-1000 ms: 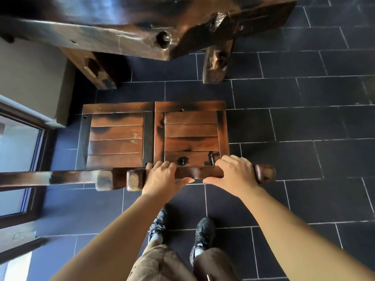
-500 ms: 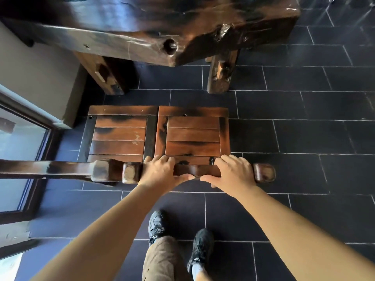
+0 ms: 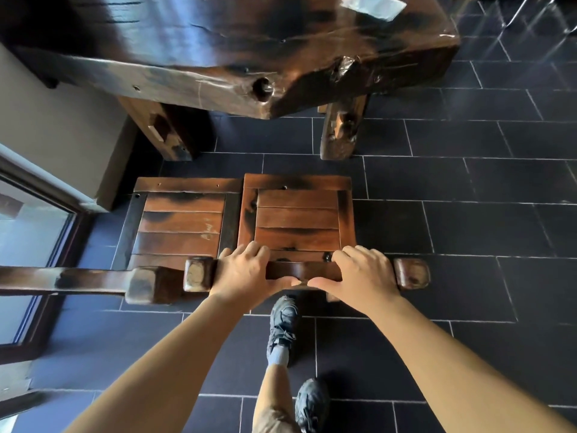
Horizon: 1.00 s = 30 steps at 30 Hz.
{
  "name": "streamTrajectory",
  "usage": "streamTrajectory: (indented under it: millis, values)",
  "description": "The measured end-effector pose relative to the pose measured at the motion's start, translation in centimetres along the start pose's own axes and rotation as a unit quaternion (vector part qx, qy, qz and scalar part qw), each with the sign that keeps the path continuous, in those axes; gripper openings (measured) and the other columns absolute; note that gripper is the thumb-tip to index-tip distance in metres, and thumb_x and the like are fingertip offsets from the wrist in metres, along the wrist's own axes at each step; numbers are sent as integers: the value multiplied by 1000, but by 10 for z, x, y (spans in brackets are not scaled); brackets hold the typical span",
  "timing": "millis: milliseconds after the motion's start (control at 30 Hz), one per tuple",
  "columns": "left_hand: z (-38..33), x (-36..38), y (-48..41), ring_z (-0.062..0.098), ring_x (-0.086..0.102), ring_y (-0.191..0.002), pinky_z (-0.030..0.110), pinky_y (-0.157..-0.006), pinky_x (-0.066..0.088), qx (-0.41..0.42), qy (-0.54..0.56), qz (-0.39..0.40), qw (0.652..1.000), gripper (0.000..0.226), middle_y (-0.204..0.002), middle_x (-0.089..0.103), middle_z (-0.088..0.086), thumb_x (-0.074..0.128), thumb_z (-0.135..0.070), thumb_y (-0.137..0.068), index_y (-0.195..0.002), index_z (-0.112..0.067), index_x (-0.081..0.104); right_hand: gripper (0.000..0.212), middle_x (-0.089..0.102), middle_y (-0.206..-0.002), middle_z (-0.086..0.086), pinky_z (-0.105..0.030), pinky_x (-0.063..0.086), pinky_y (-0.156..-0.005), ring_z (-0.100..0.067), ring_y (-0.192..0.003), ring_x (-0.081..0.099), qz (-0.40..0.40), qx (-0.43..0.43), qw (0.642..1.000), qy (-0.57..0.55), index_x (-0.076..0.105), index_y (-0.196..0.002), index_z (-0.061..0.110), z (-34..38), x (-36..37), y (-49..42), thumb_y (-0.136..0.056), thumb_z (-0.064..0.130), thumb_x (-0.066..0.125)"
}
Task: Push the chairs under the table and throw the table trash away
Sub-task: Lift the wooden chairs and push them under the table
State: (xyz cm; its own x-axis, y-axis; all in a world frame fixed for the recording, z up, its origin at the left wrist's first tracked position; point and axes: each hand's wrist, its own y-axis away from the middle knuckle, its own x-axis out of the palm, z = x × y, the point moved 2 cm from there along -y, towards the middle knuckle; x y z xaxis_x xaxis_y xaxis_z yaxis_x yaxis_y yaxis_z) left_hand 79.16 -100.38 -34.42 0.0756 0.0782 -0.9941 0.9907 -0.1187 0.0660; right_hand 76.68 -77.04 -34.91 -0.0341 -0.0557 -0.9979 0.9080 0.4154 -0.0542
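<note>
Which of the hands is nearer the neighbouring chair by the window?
Left. The left hand grips the top rail beside the neighbouring chair; the right hand grips the same rail further from it.

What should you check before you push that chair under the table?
1. Both hands on the chair back: left hand and right hand grip the top rail of the chair. Ok.
2. Floor between seat and table: bare tiles. Ok.
3. Chair lined up with the gap: the table leg stands close to its right side. Cannot tell.
4. Neighbour chair touches it on the left, may drag. Not ok.
5. Feet clear: one shoe sits right behind the chair. Not ok.
</note>
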Motion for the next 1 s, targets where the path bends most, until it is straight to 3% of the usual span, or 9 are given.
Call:
streamTrajectory:
  millis: [200,367,533,733,1000]
  values:
    - [6,-2,-28,22,62,-101,42,-86,47,-7,2,13,1000,102,-104,63,-4,3,-98,-63,-98,-21,59,78,66,-84,7,-36,50,-74,-19,-81,64,7,-7,1000,-3,67,-88,25,-10,-1,-27,-77,90,25]
    - [10,-3,-55,24,63,-100,41,-84,46,-8,1,8,1000,93,-100,64,-2,16,-95,-65,-95,-19,60,79,64,-76,7,-34,50,-68,-19,-73,62,-11,-15,1000,9,68,-81,24,-21,5,-53,-78,90,25]
    - [14,-6,-87,22,61,-105,41,-87,45,-3,-14,10,1000,92,-106,64,-4,15,-93,-66,-106,-23,59,79,64,-76,7,-34,50,-68,-18,-73,63,-21,-24,999,7,66,-79,24,-35,6,-85,-78,90,23]
    - [24,-11,-134,25,64,-99,41,-83,46,1,-4,-3,1000,86,-99,65,-4,24,-94,-67,-95,-22,61,74,62,-72,6,-33,48,-65,-20,-70,62,-33,-24,999,4,61,-73,23,-50,9,-131,-78,89,30]
    - [38,-21,-198,21,59,-110,42,-91,44,-6,-20,35,999,91,-112,64,-6,16,-95,-66,-108,-26,58,76,66,-87,5,-36,51,-77,-20,-84,64,4,-17,1000,-9,65,-86,24,-68,6,-192,-77,89,27]
